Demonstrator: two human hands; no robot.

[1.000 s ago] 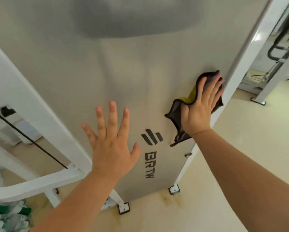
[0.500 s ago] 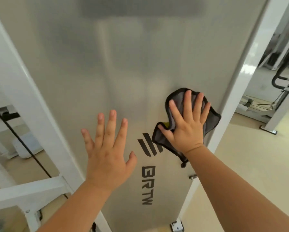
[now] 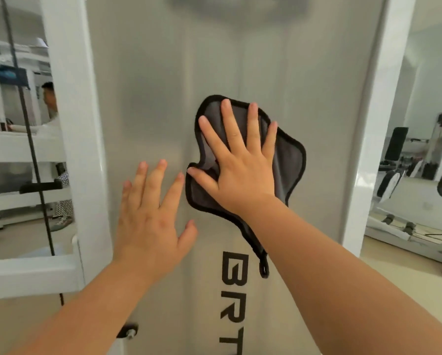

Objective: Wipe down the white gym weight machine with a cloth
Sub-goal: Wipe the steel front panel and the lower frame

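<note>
The white weight machine's frosted grey panel (image 3: pixel 163 85) fills the middle of the view, with dark "BRT" lettering running down its lower part. My right hand (image 3: pixel 237 162) presses a grey cloth with a black hem (image 3: pixel 289 160) flat against the panel, fingers spread. A corner of the cloth with a small loop hangs down under my wrist. My left hand (image 3: pixel 150 219) lies flat on the panel just left of the cloth, fingers apart, holding nothing.
White frame posts border the panel on the left (image 3: pixel 71 124) and right (image 3: pixel 373 124). A black cable (image 3: pixel 30 149) runs down behind the left post. A person sits beyond it at far left (image 3: pixel 49 98). Other gym machines (image 3: pixel 414 175) stand on the beige floor to the right.
My right hand has slid the cloth from the panel's right edge to the left and upward, over the logo. The view has risen and closed in. My left hand stays flat on the panel.
</note>
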